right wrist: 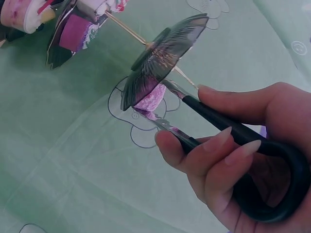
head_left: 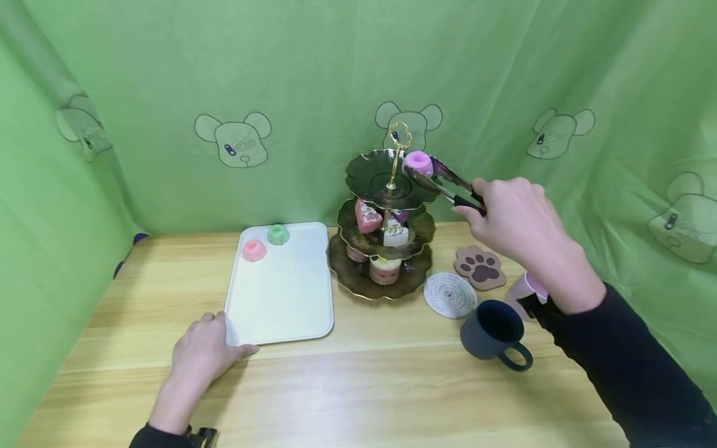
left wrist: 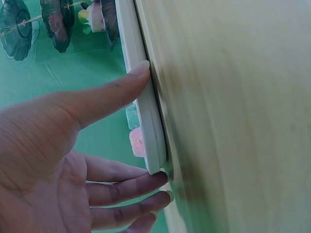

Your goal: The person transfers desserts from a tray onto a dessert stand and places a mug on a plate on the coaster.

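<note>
My left hand (head_left: 201,348) holds the near left corner of a white tray (head_left: 280,298), thumb along the front edge and fingers at the left side. On the tray sit a pink ring-shaped sweet (head_left: 254,250) and a green one (head_left: 277,234). My right hand (head_left: 518,214) grips black-handled tongs (head_left: 459,200), with a purple ring-shaped sweet (head_left: 417,163) between their tips. That sweet is at the right rim of the top plate of a three-tier stand (head_left: 370,177). In the right wrist view the plate partly hides the sweet (right wrist: 151,98).
Cake pieces (head_left: 368,218) fill the stand's middle tier, and a dessert cup (head_left: 384,271) stands on the lowest. To the right lie a round coaster (head_left: 450,295) and a paw-shaped coaster (head_left: 480,268). A dark mug (head_left: 493,330) stands nearby; a pink cup (head_left: 521,295) is partly behind my right forearm.
</note>
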The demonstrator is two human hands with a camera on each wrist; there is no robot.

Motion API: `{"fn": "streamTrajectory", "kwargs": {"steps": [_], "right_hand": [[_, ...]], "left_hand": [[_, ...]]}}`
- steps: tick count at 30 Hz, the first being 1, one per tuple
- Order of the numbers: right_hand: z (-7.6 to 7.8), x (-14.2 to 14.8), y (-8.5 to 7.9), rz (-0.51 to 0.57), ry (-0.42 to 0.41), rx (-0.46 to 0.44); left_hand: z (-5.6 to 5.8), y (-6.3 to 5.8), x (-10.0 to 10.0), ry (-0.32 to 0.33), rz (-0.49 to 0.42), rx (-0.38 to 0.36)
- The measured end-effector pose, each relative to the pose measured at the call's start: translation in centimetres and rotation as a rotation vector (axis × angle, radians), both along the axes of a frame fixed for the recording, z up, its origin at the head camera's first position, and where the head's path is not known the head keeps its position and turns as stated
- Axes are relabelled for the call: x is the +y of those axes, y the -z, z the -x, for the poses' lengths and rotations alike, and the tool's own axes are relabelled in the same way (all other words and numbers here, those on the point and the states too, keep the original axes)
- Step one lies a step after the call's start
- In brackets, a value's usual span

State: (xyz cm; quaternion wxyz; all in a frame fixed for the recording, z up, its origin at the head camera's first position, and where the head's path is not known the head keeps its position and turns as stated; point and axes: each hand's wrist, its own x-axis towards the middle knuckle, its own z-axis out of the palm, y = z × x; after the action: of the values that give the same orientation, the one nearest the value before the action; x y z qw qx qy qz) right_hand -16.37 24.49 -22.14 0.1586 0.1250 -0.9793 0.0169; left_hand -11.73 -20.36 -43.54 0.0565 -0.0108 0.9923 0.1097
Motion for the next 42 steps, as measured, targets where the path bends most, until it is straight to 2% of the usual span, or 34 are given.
{"fn": "streamTrajectory", "kwargs": {"steps": [11, 28, 35, 42], "right_hand": [[2.3, -1.4, -0.5, -0.044, 0.028, -0.093], [2.4, -1.4, -0.5, -0.058, 0.052, -0.150], [1.0, -0.6, -0.5, -0.020, 0.097, -0.141], [-2.8, 0.0, -1.2, -0.002, 0.035, -0.042]], "left_hand": [[0.0, 0.3, -0.2, -0.007, -0.025, 0.023], [0.0, 0.4, -0.2, -0.012, -0.031, 0.023], [-0.1, 0.6, 0.0, -0.016, -0.022, 0.019], [0.0, 0.4, -0.1, -0.016, -0.011, 0.019]]}}
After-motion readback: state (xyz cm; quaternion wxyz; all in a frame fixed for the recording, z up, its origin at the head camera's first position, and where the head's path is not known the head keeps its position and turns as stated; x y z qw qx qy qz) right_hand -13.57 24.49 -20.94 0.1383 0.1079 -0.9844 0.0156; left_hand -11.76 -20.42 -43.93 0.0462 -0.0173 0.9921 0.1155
